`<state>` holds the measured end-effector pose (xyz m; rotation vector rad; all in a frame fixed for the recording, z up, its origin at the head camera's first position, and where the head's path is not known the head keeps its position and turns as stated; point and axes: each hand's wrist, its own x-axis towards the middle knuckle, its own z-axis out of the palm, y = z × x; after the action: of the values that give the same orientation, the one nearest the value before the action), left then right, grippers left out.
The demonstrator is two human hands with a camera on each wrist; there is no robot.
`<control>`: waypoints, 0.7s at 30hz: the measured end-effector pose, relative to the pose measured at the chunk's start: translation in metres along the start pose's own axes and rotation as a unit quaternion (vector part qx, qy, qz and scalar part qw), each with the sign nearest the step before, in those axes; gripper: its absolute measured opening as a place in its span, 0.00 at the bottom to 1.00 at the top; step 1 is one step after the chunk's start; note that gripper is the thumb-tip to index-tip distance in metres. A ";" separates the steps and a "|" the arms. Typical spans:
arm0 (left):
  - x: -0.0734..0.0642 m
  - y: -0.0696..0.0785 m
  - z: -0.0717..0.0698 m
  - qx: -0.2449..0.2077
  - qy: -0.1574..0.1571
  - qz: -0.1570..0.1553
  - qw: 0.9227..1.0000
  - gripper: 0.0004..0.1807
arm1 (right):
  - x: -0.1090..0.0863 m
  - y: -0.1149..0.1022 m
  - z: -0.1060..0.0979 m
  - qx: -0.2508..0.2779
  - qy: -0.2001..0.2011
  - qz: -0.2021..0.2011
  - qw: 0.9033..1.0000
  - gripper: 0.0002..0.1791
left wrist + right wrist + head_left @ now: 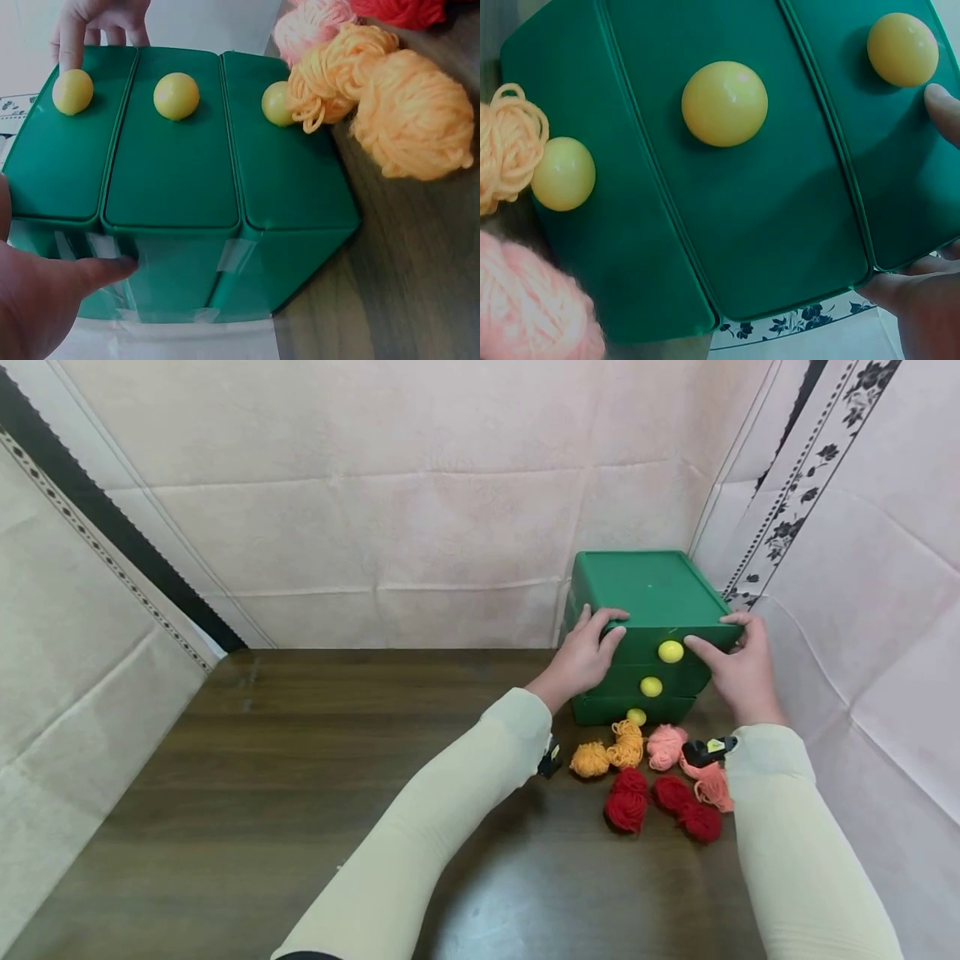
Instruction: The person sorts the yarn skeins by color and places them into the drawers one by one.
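A green three-drawer box [652,587] stands at the back right of the table, its drawers closed. Each drawer front carries a round yellow knob, such as the top knob [671,651]. My left hand [579,658] holds the box at its upper left front corner; in the left wrist view one digit lies along the side wall. On the opposite side my right hand [747,675] grips the upper right front corner. Its thumb [943,112] lies on the top drawer front beside the knob, and other fingers reach around the right side, partly hidden.
Before the box lie yarn skeins: orange yarn [589,760], pink yarn [666,747] and red yarn [627,802]. One orange skein [330,75] overlaps the bottom knob in the left wrist view. Pale cloth walls [862,635] stand behind and to the right of the brown table [300,793].
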<state>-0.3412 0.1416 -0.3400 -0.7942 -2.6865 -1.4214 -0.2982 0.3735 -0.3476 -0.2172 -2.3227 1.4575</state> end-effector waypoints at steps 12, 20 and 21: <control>-0.007 -0.005 -0.014 -0.001 0.021 0.033 0.999 0.22 | -0.003 -0.012 0.011 0.041 0.038 -0.028 0.998 0.23; -0.015 -0.005 -0.032 -0.009 0.028 0.045 0.999 0.23 | -0.007 -0.028 0.020 0.075 0.045 -0.064 0.994 0.21; -0.017 -0.004 -0.034 -0.011 0.028 0.045 0.999 0.23 | -0.008 -0.030 0.021 0.076 0.044 -0.064 0.994 0.21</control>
<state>-0.3361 0.1057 -0.3270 -0.8498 -2.5638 -1.4340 -0.2970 0.3402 -0.3311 -0.0874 -2.1046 1.5200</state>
